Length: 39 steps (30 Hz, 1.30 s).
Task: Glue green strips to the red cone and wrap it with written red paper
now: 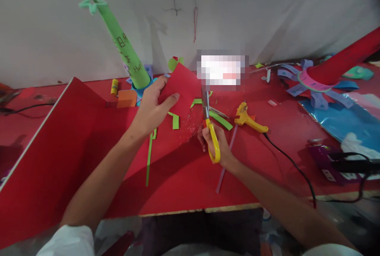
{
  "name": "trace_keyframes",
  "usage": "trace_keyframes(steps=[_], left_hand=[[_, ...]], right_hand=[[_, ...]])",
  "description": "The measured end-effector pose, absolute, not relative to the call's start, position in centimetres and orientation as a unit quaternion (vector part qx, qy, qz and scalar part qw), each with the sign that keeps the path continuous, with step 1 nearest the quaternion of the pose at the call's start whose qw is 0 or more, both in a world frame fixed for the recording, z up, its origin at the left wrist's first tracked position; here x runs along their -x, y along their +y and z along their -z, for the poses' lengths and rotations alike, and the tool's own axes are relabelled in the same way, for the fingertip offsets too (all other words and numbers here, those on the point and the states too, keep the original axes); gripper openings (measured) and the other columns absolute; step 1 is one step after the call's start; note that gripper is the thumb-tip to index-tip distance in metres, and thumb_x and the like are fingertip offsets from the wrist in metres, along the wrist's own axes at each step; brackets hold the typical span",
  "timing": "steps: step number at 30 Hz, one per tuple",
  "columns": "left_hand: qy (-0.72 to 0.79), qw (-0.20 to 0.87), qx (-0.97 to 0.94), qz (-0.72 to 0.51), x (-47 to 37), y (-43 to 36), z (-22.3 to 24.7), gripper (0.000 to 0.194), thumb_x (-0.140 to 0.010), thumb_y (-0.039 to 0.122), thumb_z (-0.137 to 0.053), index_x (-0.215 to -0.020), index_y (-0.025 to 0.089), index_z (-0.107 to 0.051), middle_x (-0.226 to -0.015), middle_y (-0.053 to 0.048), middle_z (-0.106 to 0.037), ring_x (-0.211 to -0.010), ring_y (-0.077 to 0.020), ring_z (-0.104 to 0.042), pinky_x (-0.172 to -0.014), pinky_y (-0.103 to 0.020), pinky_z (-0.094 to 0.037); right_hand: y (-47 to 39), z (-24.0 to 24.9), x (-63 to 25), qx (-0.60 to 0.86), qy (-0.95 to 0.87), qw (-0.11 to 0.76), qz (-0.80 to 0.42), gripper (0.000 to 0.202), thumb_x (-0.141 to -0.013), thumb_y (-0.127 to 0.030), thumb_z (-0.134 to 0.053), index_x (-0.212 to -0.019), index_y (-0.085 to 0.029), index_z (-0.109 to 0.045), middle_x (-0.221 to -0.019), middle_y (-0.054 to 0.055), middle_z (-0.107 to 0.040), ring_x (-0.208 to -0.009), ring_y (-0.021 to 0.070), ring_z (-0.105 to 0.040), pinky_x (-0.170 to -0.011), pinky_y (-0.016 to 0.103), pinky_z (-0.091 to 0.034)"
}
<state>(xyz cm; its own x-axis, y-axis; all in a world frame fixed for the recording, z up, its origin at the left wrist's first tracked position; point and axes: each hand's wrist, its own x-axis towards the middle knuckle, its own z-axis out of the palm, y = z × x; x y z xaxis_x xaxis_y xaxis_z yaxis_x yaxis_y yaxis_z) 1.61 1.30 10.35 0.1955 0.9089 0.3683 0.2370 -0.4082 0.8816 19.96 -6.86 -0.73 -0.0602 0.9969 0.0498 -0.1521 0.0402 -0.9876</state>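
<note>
A piece of red paper (183, 90) is pinched between the thumb and fingers of my left hand (154, 103), raised over the table. My right hand (215, 141) holds yellow-handled scissors (214, 145), their blades pointing away from me, just right of the paper. Whether the blades touch the paper is unclear. Green paper strips (221, 120) lie beneath and around the hands, with small scraps scattered between them. A yellow glue gun (249, 119) rests to the right of my right hand.
A green paper cone (126, 46) stands at the back left, near a glue stick (114, 87). Large red board (59, 141) leans up at left. At right are a red cone (344, 60), blue plastic (332, 123), a purple box (326, 165) and a black cord (292, 161).
</note>
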Motion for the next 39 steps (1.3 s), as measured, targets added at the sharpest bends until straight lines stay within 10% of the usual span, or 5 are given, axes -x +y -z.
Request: trace_keyframes(steps=[39], left_hand=[[0.388,0.429,-0.641,-0.504,-2.19,1.35,-9.60,0.038,-0.084,0.035,-0.074,-0.118,0.021,-0.064,-0.124,-0.009,-0.071,-0.115,-0.0283,-0.069,-0.103,-0.047,-0.058]], right_hand=[[-7.26,1.15,-19.67,0.409,-0.478,0.513,-0.584,0.059,-0.083,-0.082,-0.059,-0.084,-0.025,-0.045,-0.055,-0.009,-0.047,-0.041,0.0077,-0.041,-0.038,0.020,-0.039]])
